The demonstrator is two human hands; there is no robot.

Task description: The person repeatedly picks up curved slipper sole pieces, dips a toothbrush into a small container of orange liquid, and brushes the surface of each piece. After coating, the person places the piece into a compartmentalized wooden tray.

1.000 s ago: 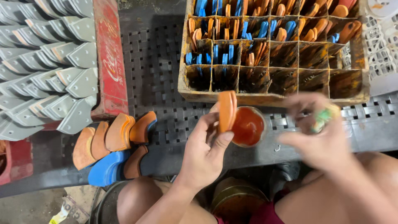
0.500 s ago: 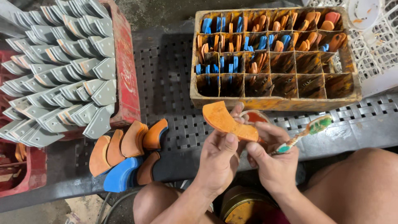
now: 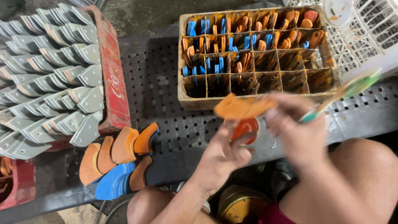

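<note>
We see our left hand [image 3: 222,155] grasping a flat orange curved sole-shaped piece [image 3: 242,108] above the near edge of the dark perforated table [image 3: 157,91]; a small red-orange cup [image 3: 244,129] sits just under the piece; our blurred right hand [image 3: 296,132] is clenched on a green-handled brush [image 3: 346,92]; a divided wooden crate [image 3: 253,54] stands at the far edge.

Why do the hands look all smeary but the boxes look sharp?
In the head view, the left hand, right hand, the orange piece and the green-handled brush are motion-blurred; the divided wooden crate and the grey pieces are crisp. Lighting is even, without strong glare.
</note>
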